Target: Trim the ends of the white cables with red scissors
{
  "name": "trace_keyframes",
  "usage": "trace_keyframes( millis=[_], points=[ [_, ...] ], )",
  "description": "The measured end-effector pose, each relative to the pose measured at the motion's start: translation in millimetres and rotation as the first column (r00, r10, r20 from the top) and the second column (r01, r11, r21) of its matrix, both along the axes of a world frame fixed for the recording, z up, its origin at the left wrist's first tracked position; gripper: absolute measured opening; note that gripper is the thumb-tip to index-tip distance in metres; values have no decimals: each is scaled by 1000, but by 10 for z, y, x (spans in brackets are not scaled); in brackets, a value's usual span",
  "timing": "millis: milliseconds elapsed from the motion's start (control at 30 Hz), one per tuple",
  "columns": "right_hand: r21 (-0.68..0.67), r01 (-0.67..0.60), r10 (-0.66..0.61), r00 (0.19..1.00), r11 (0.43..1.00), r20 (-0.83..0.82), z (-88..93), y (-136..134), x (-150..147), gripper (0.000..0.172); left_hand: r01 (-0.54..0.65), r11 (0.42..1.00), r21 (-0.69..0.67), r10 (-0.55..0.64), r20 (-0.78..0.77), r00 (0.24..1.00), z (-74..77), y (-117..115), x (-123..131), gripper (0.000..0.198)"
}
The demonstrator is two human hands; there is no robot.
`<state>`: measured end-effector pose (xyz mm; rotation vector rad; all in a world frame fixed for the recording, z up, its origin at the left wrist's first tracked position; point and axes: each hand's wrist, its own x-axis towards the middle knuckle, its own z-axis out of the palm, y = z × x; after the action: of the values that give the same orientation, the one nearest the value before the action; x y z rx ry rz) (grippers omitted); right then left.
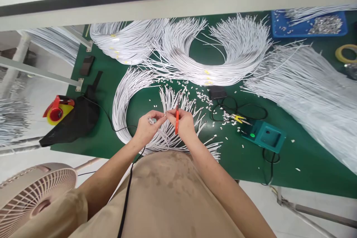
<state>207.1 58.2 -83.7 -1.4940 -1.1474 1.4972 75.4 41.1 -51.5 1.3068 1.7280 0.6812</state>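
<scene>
Both hands meet over a loop of white wires (119, 100) whose cut ends fan out in front of me. My left hand (147, 128) is closed, thumb and forefinger pinched at a white wire; small shiny metal pieces (152, 120) show at its curled fingers. My right hand (185, 123) is wrapped round a slim orange-handled tool (177, 121) with a dark tip pointing away from me. Its thumb and forefinger touch the same small spot as my left fingertips. What lies exactly between the fingertips is too small to make out.
Bundles of white wire (206, 70) lie behind. Small white pieces (205, 98) are scattered on the green table (234, 163). At right are yellow-handled pliers (238, 118), a teal device (269, 135) and a blue tray (295, 33); at left, a tape dispenser (58, 109) and a fan (41, 193).
</scene>
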Motion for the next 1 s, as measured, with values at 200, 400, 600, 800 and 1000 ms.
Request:
trace_keyframes(
  millis=[200, 400, 600, 800, 1000],
  points=[
    [-93, 55, -68, 988, 994, -137, 57, -4, 2, 18, -30, 999, -12, 31, 141, 989, -58, -23, -9, 25],
    [-340, 51, -197, 890, 939, -411, 38, -17, -57, 11, -24, 991, -131, 88, 515, 853, -82, -25, -2, 34],
    [-297, 155, -220, 955, 942, -200, -114, -3, 15, 19, 131, 972, -197, 21, 622, 782, -85, -33, -11, 37],
    [68, 304, -306, 952, 950, 20, 4, -33, 158, 23, 63, 963, -260, 75, 489, 869, -147, 8, -22, 37],
    [175, 117, -109, 992, 978, -58, 154, -176, 72, 17, 37, 970, -241, 54, 358, 932, -177, -38, 17, 51]
  ],
)
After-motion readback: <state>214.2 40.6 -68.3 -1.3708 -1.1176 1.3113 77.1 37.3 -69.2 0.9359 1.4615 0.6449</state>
